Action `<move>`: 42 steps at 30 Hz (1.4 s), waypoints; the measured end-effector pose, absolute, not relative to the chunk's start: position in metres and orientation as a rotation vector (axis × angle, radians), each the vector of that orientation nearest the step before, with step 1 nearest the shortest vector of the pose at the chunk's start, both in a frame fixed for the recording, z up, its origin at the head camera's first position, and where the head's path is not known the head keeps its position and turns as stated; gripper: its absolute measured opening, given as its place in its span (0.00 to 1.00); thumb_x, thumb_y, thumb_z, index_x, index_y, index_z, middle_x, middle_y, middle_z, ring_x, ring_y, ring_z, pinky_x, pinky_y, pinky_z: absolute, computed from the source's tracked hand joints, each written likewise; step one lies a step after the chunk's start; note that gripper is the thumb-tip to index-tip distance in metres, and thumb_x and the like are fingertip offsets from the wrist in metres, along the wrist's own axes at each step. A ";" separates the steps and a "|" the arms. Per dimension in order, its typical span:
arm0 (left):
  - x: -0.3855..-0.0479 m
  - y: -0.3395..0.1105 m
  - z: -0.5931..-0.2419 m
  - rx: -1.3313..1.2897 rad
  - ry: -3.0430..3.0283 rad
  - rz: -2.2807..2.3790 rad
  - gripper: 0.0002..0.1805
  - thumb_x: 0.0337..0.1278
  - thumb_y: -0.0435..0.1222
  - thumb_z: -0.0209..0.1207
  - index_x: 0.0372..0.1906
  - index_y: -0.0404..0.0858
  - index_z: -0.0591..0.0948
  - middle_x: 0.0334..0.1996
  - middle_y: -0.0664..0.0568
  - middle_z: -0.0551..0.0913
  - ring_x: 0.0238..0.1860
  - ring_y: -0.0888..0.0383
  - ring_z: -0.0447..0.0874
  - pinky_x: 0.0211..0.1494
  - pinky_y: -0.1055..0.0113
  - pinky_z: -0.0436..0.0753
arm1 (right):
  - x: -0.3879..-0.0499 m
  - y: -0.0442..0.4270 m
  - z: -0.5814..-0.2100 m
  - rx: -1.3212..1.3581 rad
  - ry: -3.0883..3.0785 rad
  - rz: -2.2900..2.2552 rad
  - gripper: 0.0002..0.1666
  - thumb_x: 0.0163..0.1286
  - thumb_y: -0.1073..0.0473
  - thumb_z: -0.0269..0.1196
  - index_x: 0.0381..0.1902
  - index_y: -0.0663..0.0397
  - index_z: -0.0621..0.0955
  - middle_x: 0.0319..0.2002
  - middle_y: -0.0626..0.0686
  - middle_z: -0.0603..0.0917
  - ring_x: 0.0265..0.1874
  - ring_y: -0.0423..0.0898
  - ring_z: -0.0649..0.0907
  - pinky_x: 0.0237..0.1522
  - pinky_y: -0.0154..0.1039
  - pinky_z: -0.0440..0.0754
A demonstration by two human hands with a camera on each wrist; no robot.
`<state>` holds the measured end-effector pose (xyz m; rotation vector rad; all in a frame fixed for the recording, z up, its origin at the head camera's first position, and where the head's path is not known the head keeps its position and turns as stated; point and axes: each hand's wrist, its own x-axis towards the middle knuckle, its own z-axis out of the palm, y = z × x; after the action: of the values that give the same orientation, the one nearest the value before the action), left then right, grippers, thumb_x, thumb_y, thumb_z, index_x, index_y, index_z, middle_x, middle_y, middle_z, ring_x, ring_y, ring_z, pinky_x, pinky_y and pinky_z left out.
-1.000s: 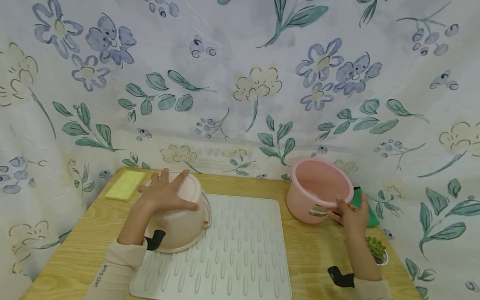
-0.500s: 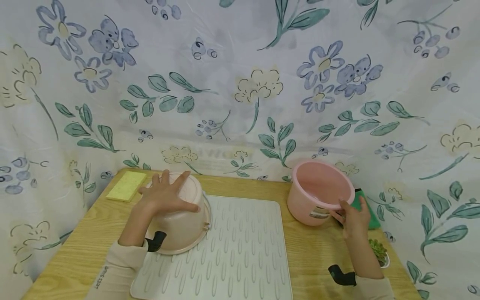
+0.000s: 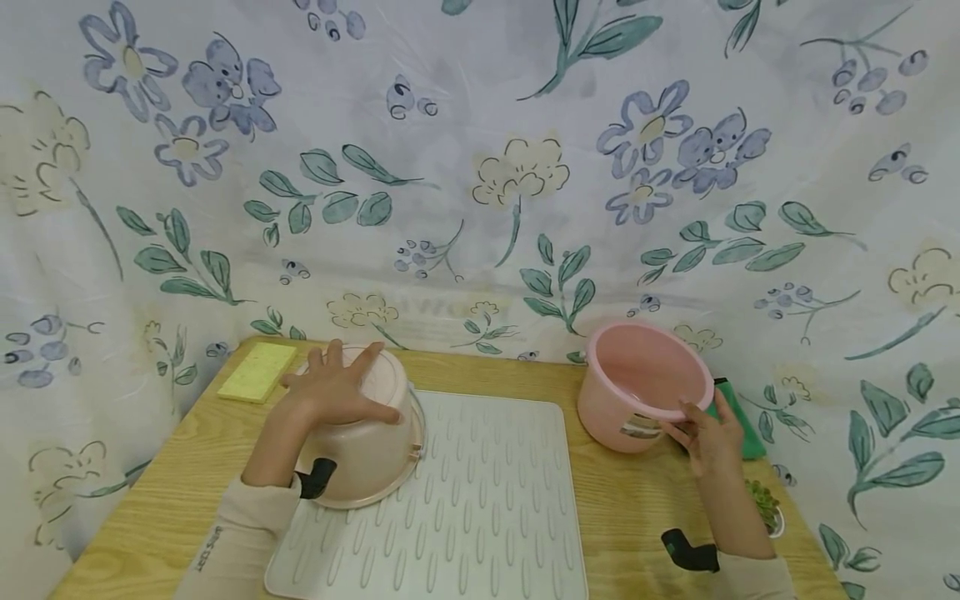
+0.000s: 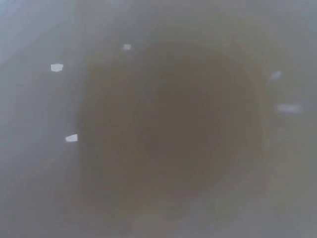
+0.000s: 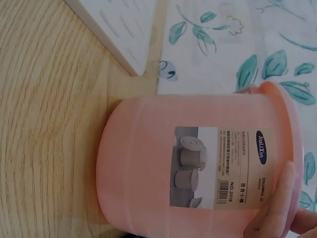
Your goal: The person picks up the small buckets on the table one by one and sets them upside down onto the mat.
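"So, progress?"

"Halfway, perhaps: the upturned beige plastic bucket (image 3: 367, 458) sits over the white ribbed mat (image 3: 487, 500), our left hand (image 3: 337, 396) spread wide on it. The upright pink plastic bucket (image 3: 611, 408), beside the mat, looks left to do; our right hand (image 3: 712, 437) pinches its rim."

"Obstacles?"

"A flat green item (image 3: 750, 433) and potted succulent (image 3: 761, 502), crowding our right forearm (image 3: 738, 517)."

We are looking forward and down from the head, into blur from the left wrist, and sideways, close, from the right wrist at the pink bucket (image 5: 141, 163) the head view shares.
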<state>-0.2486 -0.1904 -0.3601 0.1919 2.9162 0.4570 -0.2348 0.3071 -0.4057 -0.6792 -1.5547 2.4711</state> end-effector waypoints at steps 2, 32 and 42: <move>-0.249 -0.190 -0.359 0.193 2.902 0.456 0.68 0.34 0.74 0.63 0.80 0.46 0.51 0.72 0.20 0.46 0.68 0.19 0.46 0.48 0.13 0.52 | -0.234 0.310 -0.406 -0.640 -1.559 2.508 0.53 0.71 0.67 0.60 0.79 0.28 0.44 0.33 0.45 0.83 0.21 0.40 0.84 0.29 0.33 0.86; -0.246 -0.205 -0.377 0.264 3.163 0.609 0.57 0.48 0.75 0.54 0.78 0.46 0.59 0.75 0.30 0.53 0.73 0.27 0.48 0.62 0.21 0.48 | -0.212 0.316 -0.430 -0.079 -1.099 2.843 0.35 0.74 0.73 0.49 0.74 0.45 0.60 0.41 0.56 0.83 0.27 0.50 0.86 0.37 0.40 0.87; -0.231 -0.208 -0.376 0.311 3.246 0.710 0.55 0.50 0.71 0.58 0.78 0.49 0.57 0.75 0.32 0.54 0.72 0.28 0.53 0.63 0.26 0.56 | -0.203 0.317 -0.441 0.061 -0.836 2.941 0.25 0.75 0.75 0.44 0.61 0.50 0.76 0.43 0.58 0.82 0.30 0.53 0.85 0.37 0.42 0.87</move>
<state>-0.2311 -0.2078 -0.3761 0.3110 3.2461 0.7095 -0.2028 0.3173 -0.4408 0.0607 -0.8355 2.9406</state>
